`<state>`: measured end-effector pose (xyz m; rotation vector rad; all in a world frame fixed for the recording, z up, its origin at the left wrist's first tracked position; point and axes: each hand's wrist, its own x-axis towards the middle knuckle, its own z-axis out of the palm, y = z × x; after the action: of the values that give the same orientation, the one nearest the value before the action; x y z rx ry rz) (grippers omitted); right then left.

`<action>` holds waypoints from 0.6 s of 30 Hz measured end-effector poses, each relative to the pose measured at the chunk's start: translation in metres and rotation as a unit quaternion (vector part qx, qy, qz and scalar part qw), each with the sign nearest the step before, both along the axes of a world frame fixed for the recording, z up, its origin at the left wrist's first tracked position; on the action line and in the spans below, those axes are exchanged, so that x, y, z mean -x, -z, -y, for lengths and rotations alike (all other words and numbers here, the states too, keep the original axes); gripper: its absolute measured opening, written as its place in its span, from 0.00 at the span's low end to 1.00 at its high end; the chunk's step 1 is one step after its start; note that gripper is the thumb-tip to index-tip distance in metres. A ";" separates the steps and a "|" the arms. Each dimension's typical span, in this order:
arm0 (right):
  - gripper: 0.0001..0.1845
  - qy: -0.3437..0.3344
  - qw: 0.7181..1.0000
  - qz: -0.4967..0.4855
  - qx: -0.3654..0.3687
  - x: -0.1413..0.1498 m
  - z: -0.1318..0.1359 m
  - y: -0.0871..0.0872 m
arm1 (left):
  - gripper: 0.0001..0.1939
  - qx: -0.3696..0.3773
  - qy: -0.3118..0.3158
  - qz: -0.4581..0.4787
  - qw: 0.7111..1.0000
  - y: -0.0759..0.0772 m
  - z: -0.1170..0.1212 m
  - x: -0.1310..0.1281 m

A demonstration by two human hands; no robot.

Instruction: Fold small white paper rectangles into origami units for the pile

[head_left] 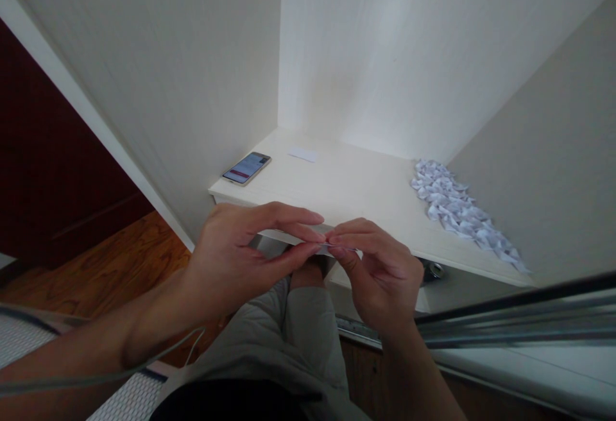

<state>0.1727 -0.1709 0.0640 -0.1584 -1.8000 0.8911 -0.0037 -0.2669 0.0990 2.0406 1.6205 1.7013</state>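
Between my fingertips is a small piece of white paper [332, 247], seen nearly edge-on and mostly covered by the fingers. My left hand [245, 248] pinches its left end with thumb and fingers. The right hand [378, 264] grips its other end, thumb below and fingers above. Both hands are held just in front of the white shelf's [356, 180] front edge, over my lap. A flat white paper strip [303, 154] lies toward the back of the shelf. Along its right side runs a long pile of folded white paper pieces [457, 206].
A phone [247, 169] with its screen lit lies at the shelf's left edge. White panels enclose the shelf at the back and sides. A dark metal track [520, 318] is at lower right. Below the shelf, a dark object [433, 271] shows beside my right hand. A pale cable [144, 366] crosses my left forearm.
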 end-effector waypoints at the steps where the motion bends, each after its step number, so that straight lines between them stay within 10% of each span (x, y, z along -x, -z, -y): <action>1: 0.20 0.003 1.000 -0.010 0.004 0.001 0.001 0.001 | 0.11 -0.003 0.007 0.006 1.000 0.002 0.000 0.000; 18: 0.17 0.048 0.999 0.008 -0.002 0.003 0.010 0.017 | 0.09 0.110 0.080 0.123 0.983 0.013 -0.010 0.002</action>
<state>0.1696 -0.1807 0.0473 -0.2479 -1.7931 0.8203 -0.0056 -0.2574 0.0862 1.7319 1.4513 1.5683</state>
